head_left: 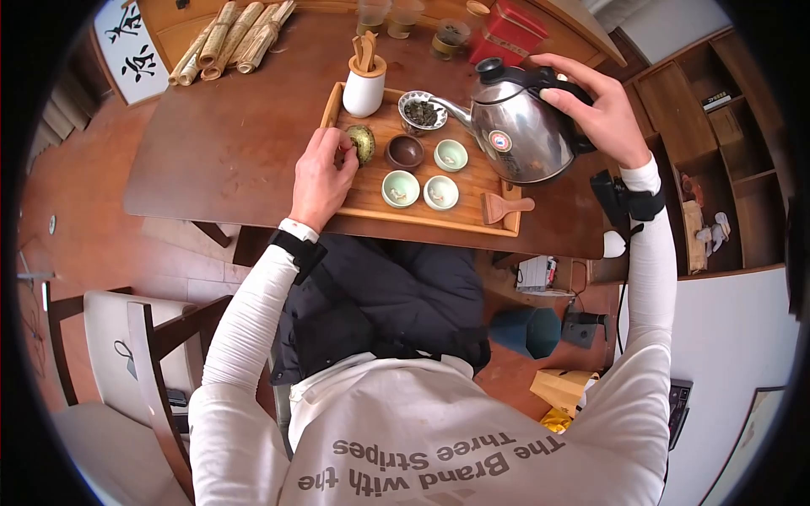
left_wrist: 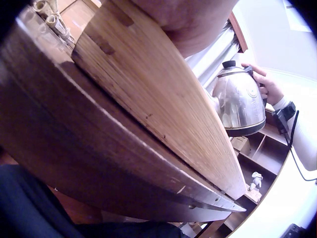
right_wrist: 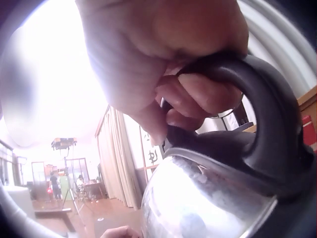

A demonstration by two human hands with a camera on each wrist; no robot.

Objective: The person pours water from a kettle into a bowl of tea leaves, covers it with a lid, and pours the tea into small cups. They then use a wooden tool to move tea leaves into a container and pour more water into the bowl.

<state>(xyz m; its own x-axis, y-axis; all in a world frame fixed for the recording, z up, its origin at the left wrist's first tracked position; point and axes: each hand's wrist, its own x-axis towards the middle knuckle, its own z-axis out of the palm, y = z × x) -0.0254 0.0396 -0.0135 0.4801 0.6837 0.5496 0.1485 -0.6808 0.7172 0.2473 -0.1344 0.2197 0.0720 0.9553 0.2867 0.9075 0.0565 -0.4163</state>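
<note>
My right hand grips the black handle of a steel kettle, held over the tray's right part; its spout reaches the patterned bowl of dark tea leaves. In the right wrist view the fingers of the hand curl round the handle. My left hand pinches a greenish-gold patterned lid-like piece at the tray's left side. Beside it stand a dark brown cup and several pale green cups. Whether water flows from the spout, I cannot tell.
The wooden tray also bears a white holder with wooden tools and a wooden brush. Bamboo rolls lie at the back left of the brown table. Glass cups and a red box stand behind.
</note>
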